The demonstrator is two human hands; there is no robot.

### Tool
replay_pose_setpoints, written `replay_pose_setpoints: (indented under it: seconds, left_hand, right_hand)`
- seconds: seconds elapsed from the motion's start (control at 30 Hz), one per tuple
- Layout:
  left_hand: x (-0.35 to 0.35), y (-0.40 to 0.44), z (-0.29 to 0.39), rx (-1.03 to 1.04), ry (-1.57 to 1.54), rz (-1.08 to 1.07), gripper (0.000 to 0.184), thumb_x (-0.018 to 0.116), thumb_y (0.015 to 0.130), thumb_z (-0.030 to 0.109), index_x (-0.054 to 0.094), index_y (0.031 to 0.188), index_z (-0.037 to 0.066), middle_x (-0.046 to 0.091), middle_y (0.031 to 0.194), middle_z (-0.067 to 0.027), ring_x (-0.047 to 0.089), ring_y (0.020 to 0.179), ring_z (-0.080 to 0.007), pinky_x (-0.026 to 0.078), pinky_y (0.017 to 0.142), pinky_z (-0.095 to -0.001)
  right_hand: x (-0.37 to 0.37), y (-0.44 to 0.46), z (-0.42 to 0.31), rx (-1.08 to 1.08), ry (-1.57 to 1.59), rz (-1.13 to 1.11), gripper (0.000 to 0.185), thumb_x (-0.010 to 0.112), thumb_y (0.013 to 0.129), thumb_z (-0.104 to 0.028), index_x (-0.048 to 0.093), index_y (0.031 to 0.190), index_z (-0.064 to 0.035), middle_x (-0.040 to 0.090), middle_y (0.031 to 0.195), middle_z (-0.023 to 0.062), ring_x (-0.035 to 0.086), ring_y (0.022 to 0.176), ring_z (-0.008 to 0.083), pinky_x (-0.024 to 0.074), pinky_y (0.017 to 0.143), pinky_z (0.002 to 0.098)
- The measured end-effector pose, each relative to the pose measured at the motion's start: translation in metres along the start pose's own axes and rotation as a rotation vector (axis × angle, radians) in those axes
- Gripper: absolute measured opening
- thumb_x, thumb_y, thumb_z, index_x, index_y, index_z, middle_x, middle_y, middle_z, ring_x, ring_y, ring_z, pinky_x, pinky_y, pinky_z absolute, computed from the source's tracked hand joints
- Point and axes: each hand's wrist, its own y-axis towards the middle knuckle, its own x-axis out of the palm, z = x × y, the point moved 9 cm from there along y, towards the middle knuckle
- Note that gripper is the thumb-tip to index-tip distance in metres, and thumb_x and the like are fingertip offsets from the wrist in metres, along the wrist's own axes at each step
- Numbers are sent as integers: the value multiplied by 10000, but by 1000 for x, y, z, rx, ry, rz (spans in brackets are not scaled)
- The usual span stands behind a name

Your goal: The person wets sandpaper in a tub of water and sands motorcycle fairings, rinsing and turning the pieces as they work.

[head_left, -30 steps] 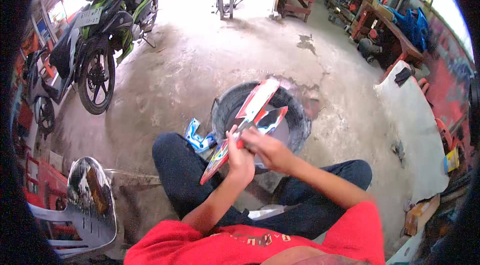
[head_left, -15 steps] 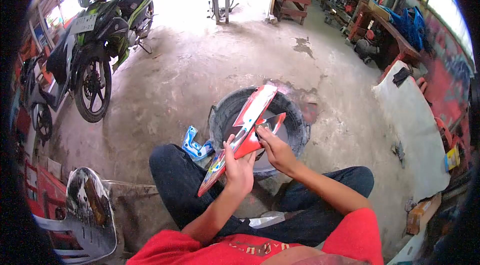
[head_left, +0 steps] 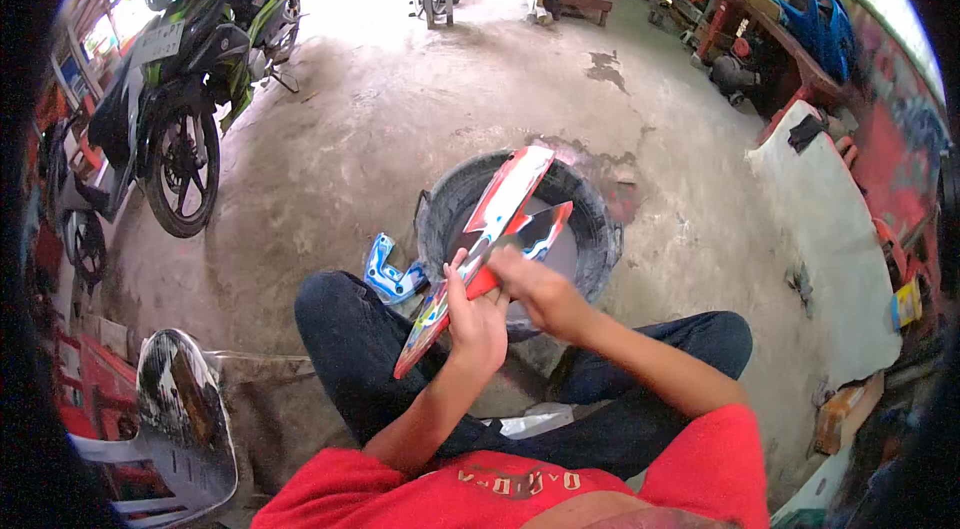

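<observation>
A long, pointed motorcycle fairing panel, red and white with blue and yellow graphics, slants across a dark basin of murky grey water. My left hand grips its lower part from beneath, thumb along the near edge. My right hand is closed, its fingertips against the middle of the panel and smeared by motion. Something small and dark shows at those fingertips, too blurred to name. Left of the basin, a smaller blue and white curved piece lies on the floor near my knee.
A green and black motorcycle stands at the left. Beside me is a paint-stained grey plastic chair. A large pale panel leans along the right, with a cluttered workbench behind it. Concrete floor surrounds the basin.
My right hand has slid down and left along the panel towards my left hand. My left hand keeps its hold. The whole view has shifted slightly.
</observation>
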Motion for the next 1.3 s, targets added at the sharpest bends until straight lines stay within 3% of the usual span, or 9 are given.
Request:
replay_pose_setpoints:
  seconds: [0.1, 0.23, 0.37, 0.53, 0.67, 0.9, 1.03, 1.17, 1.3]
  left_hand:
    - [4, -2, 1, -9, -1, 16, 488, 354, 1058, 473, 391, 1425, 153, 472, 1456, -136, 480, 1327, -323, 351, 1143, -481]
    - [-1, 4, -2, -4, 12, -12, 491, 361, 1055, 477, 387, 1428, 158, 470, 1459, -135, 467, 1339, -330, 327, 1161, -483]
    - [5, -2, 0, 13, -4, -16, 466, 341, 1064, 460, 396, 1419, 163, 504, 1425, -132, 490, 1308, -324, 354, 1135, -485]
    - [-5, 8, -5, 22, 22, -76, 469, 349, 1060, 473, 393, 1414, 169, 491, 1442, -133, 485, 1321, -304, 329, 1155, -475]
    - [3, -2, -1, -3, 2, -20, 465, 338, 1063, 470, 392, 1415, 171, 514, 1414, -136, 505, 1289, -300, 339, 1140, -472]
    - [0, -4, 1, -5, 34, 16, 457, 316, 1071, 457, 403, 1404, 157, 479, 1444, -159, 462, 1346, -318, 358, 1128, -497]
    - [4, -4, 0, -8, 3, 17, 460, 307, 1072, 457, 392, 1405, 152, 501, 1425, -155, 477, 1331, -331, 354, 1134, -506]
    - [1, 4, -3, 2, 10, -35, 452, 307, 1074, 448, 385, 1406, 153, 474, 1453, -154, 467, 1344, -333, 326, 1164, -503]
    - [4, -3, 0, -11, 4, 34, 449, 288, 1078, 446, 388, 1408, 159, 524, 1401, -144, 511, 1292, -313, 391, 1105, -487]
  right_hand:
    - [-8, -1, 50, 323, -86, 83, 442, 542, 956, -103, 520, 1389, -17, 528, 1425, 186, 502, 1334, 336, 396, 1127, 427]
    - [-7, 10, -58, -208, -44, -47, 385, 537, 955, -69, 547, 1332, 12, 568, 1353, 224, 560, 1266, 345, 459, 1063, 413]
    - [-6, -8, 53, 381, 127, 65, 399, 561, 948, -79, 547, 1340, -10, 568, 1364, 204, 571, 1262, 314, 462, 1064, 410]
    - [-5, 6, -52, -168, -1, -52, 414, 543, 944, -66, 532, 1353, 0, 553, 1373, 227, 535, 1292, 350, 444, 1079, 418]
    - [-7, -7, 50, 214, -109, 114, 465, 575, 906, -75, 532, 1364, -11, 553, 1380, 221, 537, 1297, 340, 437, 1087, 430]
    - [-1, 2, -31, -209, -94, -67, 561, 591, 879, -87, 477, 1426, -25, 512, 1450, 172, 524, 1318, 331, 418, 1110, 433]
    - [-5, -5, 50, 303, 45, 62, 533, 560, 907, -80, 474, 1430, -23, 517, 1447, 169, 485, 1353, 338, 392, 1131, 433]
    - [-1, 4, -43, -128, 21, -63, 444, 535, 959, -76, 501, 1398, -14, 527, 1421, 195, 485, 1340, 365, 405, 1115, 427]
    - [-10, -2, 48, 304, 56, 166, 428, 545, 958, -79, 522, 1383, -28, 541, 1407, 189, 499, 1331, 360, 413, 1109, 422]
